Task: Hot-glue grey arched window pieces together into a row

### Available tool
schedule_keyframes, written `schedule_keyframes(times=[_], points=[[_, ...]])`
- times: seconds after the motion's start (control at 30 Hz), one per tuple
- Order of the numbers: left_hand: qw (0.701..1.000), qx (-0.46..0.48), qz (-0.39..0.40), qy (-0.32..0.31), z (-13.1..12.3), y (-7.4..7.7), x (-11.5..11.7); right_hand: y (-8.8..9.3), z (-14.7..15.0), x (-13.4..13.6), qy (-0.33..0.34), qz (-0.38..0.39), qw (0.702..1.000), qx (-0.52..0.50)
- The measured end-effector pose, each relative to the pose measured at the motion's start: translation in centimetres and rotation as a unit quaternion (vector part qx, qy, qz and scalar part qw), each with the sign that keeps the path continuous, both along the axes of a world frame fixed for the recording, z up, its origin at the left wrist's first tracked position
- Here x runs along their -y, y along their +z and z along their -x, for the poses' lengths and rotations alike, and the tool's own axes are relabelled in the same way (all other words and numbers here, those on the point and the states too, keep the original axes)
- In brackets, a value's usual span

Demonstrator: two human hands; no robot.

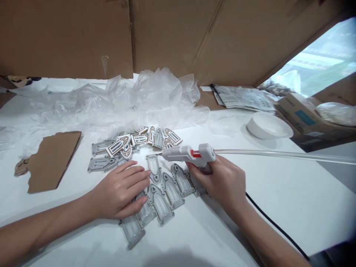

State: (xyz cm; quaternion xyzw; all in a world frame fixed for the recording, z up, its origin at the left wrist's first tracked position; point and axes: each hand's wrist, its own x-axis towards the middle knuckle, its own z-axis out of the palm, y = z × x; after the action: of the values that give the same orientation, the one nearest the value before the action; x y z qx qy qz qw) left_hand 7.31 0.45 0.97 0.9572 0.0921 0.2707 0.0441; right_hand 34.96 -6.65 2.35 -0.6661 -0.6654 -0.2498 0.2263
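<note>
My right hand point(229, 181) is wrapped round a white and red hot glue gun point(180, 153), its nozzle pointing left. A long clear glue stick point(267, 152) runs out of the gun's back to the right. Just under the nozzle lies a grey arched window frame piece point(154, 166). My left hand point(125, 191) rests with fingers stretched out over the row of grey pieces, fingertips at that piece's left side. Several more grey arched pieces point(160, 204) lie in a fan below, some partly hidden by my hands. Behind them is a pile of white and gold arched pieces point(119, 145).
Crumpled clear plastic point(155, 92) spreads along the back below a cardboard wall point(167, 37). Torn cardboard point(54, 161) lies at left. On the right are a white bowl point(268, 126), folded newspaper point(244, 98) and a cardboard box point(297, 113). A black cord point(274, 222) trails beside my right forearm.
</note>
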Motion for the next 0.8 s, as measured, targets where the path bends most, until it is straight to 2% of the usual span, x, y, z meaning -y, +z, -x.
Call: schedule_keyframes(times=[0.27, 0.6, 0.8], points=[[1.0, -0.002, 0.011, -0.002, 0.0, -0.1, 0.1, -0.5, 0.1, 0.0, 0.013, 0.013, 1.0, -0.012], [1.0, -0.005, 0.013, -0.003, 0.1, -0.2, 0.1, 0.6, 0.0, 0.0, -0.016, 0.036, 0.998, -0.057], [1.0, -0.009, 0.008, -0.001, 0.2, -0.3, 0.1, 1.2, -0.4, 0.1, 0.002, 0.027, 0.999, -0.046]])
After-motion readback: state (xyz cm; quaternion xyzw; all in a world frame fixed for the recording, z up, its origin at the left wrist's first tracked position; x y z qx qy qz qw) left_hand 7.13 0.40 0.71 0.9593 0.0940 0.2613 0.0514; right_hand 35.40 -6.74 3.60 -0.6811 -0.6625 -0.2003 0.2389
